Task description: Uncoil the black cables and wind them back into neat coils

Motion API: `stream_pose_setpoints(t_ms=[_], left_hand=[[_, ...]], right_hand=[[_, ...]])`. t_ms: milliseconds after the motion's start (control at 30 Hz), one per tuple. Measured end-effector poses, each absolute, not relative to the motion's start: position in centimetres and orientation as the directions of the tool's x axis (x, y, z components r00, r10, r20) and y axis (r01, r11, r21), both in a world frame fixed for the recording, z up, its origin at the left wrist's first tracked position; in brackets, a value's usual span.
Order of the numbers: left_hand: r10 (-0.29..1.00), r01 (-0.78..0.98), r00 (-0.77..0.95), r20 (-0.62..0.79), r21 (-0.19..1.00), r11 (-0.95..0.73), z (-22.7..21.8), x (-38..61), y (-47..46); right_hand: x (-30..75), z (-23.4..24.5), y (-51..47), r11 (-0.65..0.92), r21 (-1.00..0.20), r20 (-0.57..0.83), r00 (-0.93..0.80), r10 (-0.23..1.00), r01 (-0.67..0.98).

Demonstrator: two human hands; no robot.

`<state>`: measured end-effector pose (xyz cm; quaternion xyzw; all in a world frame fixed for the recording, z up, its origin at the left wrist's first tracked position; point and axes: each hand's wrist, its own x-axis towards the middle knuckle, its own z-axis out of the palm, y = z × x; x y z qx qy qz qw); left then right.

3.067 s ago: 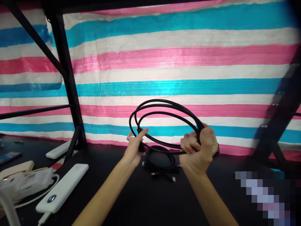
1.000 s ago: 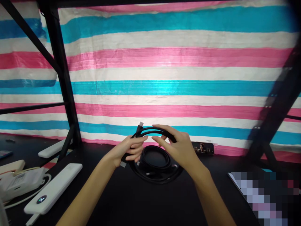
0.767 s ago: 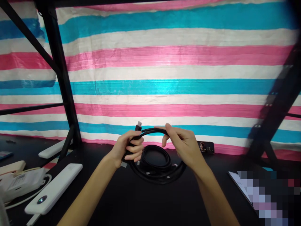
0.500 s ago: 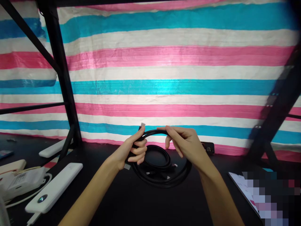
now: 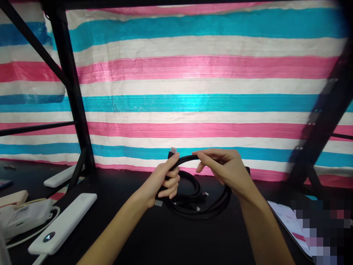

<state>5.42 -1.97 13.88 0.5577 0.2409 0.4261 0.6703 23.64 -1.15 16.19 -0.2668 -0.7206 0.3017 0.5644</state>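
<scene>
A coiled black cable (image 5: 217, 204) hangs between my hands just above the black table (image 5: 171, 239). My left hand (image 5: 165, 181) is wrapped round the coil's left side, and a silver-tipped plug (image 5: 172, 151) sticks up above its thumb. My right hand (image 5: 226, 167) pinches the top of the coil between thumb and fingers. Under the held coil lies a second, smaller coil of black cable (image 5: 190, 187) with small white connectors on the table.
A white power bank (image 5: 62, 224) with a lit dot and a white cord lies at the left, beside other white devices (image 5: 24, 215). Black shelf posts (image 5: 70, 92) stand left and right. A striped tarp (image 5: 193, 88) forms the back wall. Papers (image 5: 286, 221) lie at right.
The wide loops held up three seconds ago have been gathered into a tighter coil and lowered over the table coil. In the last second both hands drifted right and my right hand closed its pinch.
</scene>
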Motion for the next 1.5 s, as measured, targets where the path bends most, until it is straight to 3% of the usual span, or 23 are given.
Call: stream_pose_setpoints(t_ms=[233, 400, 500, 633, 800, 933, 1033, 1300, 1400, 1500], left_hand=[[0.846, -0.284, 0.507, 0.165, 0.959, -0.017, 14.4, 5.1, -2.4], [0.919, -0.278, 0.303, 0.253, 0.946, -0.168, 15.3, 3.5, -2.6], [0.953, -0.438, 0.140, 0.269, 0.880, -0.184, 16.0, 2.5, -2.3], [0.970, -0.689, 0.051, 0.238, 0.712, -0.138, 16.2, 2.4, -2.0], [0.964, -0.719, 0.145, 0.224, 0.693, -0.053, 15.4, 3.2, -1.3], [0.901, -0.652, 0.357, 0.247, 0.757, 0.051, 15.2, 3.1, -0.6], [0.874, -0.598, 0.429, 0.230, 0.797, 0.083, 15.1, 3.1, -0.4], [0.883, -0.558, 0.438, 0.168, 0.821, 0.121, 14.5, 3.7, 0.0], [0.876, -0.547, 0.450, 0.171, 0.829, 0.119, 14.5, 3.8, -0.1], [0.916, -0.561, 0.358, 0.183, 0.826, 0.054, 14.2, 4.1, -0.2]], right_hand=[[23.6, 16.2, -1.3, 0.649, -0.758, 0.637, -0.286, 0.716, -0.066], [22.3, 16.3, -1.9, 0.605, -0.777, 0.627, -0.301, 0.718, -0.175], [20.9, 16.0, -2.1, 0.568, -0.798, 0.602, -0.243, 0.760, -0.201], [19.2, 15.2, -1.8, 0.463, -0.803, 0.525, -0.075, 0.848, -0.376], [19.3, 14.9, -0.8, 0.452, -0.754, 0.485, 0.061, 0.873, -0.476], [20.8, 15.1, 0.4, 0.497, -0.753, 0.484, 0.149, 0.862, -0.431], [21.7, 15.1, 1.2, 0.499, -0.789, 0.493, 0.115, 0.863, -0.359], [22.8, 15.0, 1.5, 0.451, -0.855, 0.476, -0.041, 0.878, -0.256], [23.0, 15.2, 1.3, 0.462, -0.849, 0.486, -0.034, 0.873, -0.256], [22.7, 15.1, 1.2, 0.503, -0.838, 0.507, 0.038, 0.861, -0.212]])
